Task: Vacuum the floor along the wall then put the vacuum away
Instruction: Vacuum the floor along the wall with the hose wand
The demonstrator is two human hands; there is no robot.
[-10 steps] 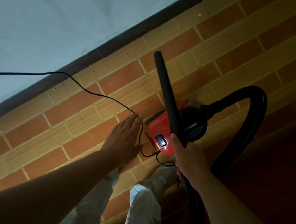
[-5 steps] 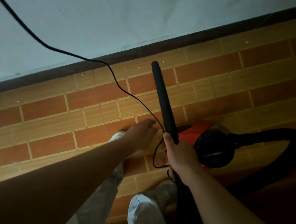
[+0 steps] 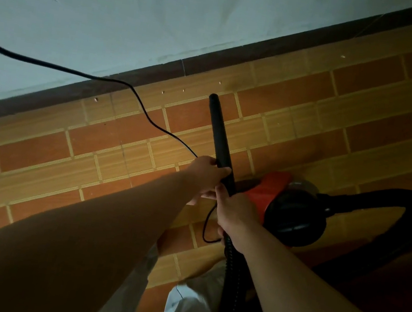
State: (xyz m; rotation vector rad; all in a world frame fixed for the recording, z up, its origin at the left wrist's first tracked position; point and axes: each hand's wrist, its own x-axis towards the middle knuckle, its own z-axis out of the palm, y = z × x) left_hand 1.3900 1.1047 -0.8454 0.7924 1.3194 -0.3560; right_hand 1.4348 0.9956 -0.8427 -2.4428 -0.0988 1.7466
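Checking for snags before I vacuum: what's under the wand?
Bare floor tiles show under the wand. Lower down, the left hand and right hand cover it, so where the cord passes there can't be seen.

Interior of a home, seen at the foot of a room wall. The floor (image 3: 38, 151) is laid with tiles printed in a brick pattern of orange and tan. A plain, pale plastered wall (image 3: 115, 6) is met at a dark skirting strip (image 3: 181, 65). A small red and black vacuum cleaner (image 3: 269, 193) of household type is stood on the floor, its black mains cord (image 3: 148, 119) trailed across the tiles. Pale crumbs (image 3: 96, 99) are scattered near the skirting.
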